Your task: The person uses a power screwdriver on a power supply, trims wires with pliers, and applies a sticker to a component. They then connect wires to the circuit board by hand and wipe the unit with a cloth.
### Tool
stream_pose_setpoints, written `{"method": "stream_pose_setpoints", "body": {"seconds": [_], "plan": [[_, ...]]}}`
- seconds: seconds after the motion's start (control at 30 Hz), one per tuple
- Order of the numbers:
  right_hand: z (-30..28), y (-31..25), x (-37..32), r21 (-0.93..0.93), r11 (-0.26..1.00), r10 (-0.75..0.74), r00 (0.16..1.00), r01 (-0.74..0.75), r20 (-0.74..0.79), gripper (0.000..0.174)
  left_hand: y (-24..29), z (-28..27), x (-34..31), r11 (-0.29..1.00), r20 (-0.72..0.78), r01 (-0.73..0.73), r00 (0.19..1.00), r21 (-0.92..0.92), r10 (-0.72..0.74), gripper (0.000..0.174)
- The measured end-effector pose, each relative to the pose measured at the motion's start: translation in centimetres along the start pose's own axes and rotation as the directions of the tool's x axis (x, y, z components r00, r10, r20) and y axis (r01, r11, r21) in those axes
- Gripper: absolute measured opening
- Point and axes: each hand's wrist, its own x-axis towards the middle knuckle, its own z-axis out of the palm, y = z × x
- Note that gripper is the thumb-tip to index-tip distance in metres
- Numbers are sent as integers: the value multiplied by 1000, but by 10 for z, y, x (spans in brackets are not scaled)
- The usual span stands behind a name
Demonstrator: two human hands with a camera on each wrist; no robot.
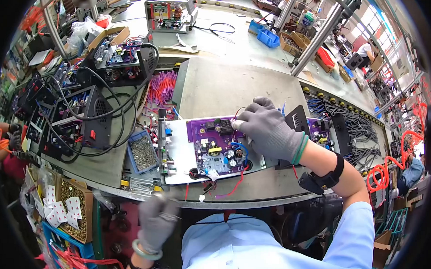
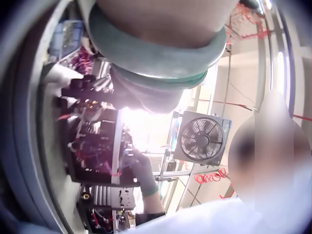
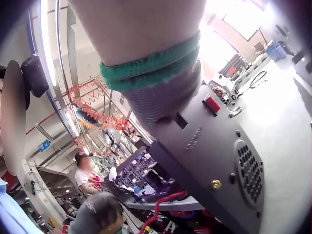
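Observation:
A purple circuit board [image 1: 215, 144] lies in an open metal chassis [image 1: 179, 152] at the bench's front edge. My right hand [image 1: 265, 129], in a grey glove, lies over the board's far right corner. Its fingertips [image 1: 236, 123] pinch a small white connector on a red wire. My left hand [image 1: 158, 215], also gloved, is blurred and sits below the bench's front edge [image 1: 251, 198]; whether it holds anything is unclear. In the right wrist view only the glove cuff [image 3: 151, 66] shows, above a black panel [image 3: 224, 165] with a red switch [image 3: 212, 104]. In the left wrist view the cuff [image 2: 156, 58] fills the top.
A blue tray of screws [image 1: 142, 153] stands left of the chassis, a bundle of pink wires [image 1: 161, 87] behind it. Black units with cables [image 1: 83, 120] crowd the left. More purple boards and grey cables [image 1: 348, 125] lie on the right. A box of small parts [image 1: 75, 208] hangs front left.

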Motion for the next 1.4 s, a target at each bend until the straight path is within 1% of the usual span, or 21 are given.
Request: {"method": "stream_pose_setpoints", "body": {"seconds": [0.07, 0.2, 0.27, 0.4, 0.5, 0.53, 0.6, 0.7, 0.73, 0.8, 0.93, 0.97, 1.0, 1.03, 1.13, 1.2, 1.23, 1.27, 1.3, 1.33, 1.4], "plan": [[3, -2, 1, 19, 996, 90, 991, -93, 100, 38, -4, 28, -11, 998, 96, -50, 994, -39, 54, 20], [3, -4, -3, 84, 983, 168, 985, -163, -47, 51, 16, 65, -12, 995, 103, 16, 995, -98, -5, 27], [4, -5, 0, 79, 984, 163, 987, -162, 0, 51, 29, 72, -4, 991, 198, 96, 977, -97, -75, 30], [5, -1, 6, -48, 997, 72, 981, -65, 178, 45, 16, 86, 4, 989, 195, -109, 973, -97, 126, 24], [2, -3, 9, -16, 992, 123, 962, -123, 243, 49, 23, 89, -1, 982, 214, -70, 971, -174, 107, 18], [6, 1, 6, 58, 989, 124, 977, -135, 174, 44, 30, 86, -4, 983, 232, -67, 967, -168, 106, 18], [4, 2, -6, 220, 975, 79, 956, -16, -281, 39, 46, 78, -2, 985, 220, -168, 960, -45, 174, 18], [-24, -20, -31, 344, 936, 78, 912, 72, -402, 35, 55, 78, 8, 896, 109, -420, 906, 144, 408, 11], [-34, -28, -41, 506, 850, -14, 967, 146, -254, 34, 60, 77, 12, 810, 87, -536, 843, 238, 531, 10], [-39, -56, -54, 365, 914, -198, 980, 176, 22, 33, 71, 77, 18, 742, 116, -583, 806, 331, 581, 11], [-18, -60, -75, 349, 929, -146, 988, 122, 45, 28, 83, 95, 28, 707, 98, -646, 754, 288, 649, 14], [-12, -56, -77, 410, 905, -70, 990, 114, -119, 27, 94, 101, 31, 969, 74, -209, 973, -130, 219, 20], [-4, -53, -78, 473, 874, 19, 962, 116, -273, 26, 101, 103, 33, 811, 250, 326, 941, -485, -229, 27], [10, -49, -75, 484, 862, 71, 908, 153, -413, 22, 96, 104, 38, 607, 453, 549, 831, -575, -322, 38], [14, -53, -69, 517, 848, 173, 862, 116, -477, 21, 81, 123, 43, 408, 541, 599, 799, -688, -261, 39], [7, -43, -59, 452, 889, 171, 866, 70, -471, 18, 77, 124, 47, 450, 569, 645, 761, -618, -311, 34], [5, -34, -52, 396, 918, 189, 864, 13, -467, 16, 72, 131, 45, 847, 199, 146, 979, -512, -48, 30], [5, -26, -46, 339, 940, 210, 861, -47, -464, 14, 70, 133, 43, 914, -69, -380, 925, -143, 374, 28], [4, -23, -38, 348, 937, 212, 851, -38, -480, 13, 72, 119, 37, 859, 34, -469, 881, 204, 473, 31], [4, -18, -30, 344, 938, 219, 848, -46, -482, 13, 68, 118, 36, 856, 41, -477, 877, 200, 479, 31], [6, -10, -17, 167, 986, 70, 954, -21, -292, 14, 55, 118, 30, 606, 201, -589, 785, 535, 586, 32]]}}
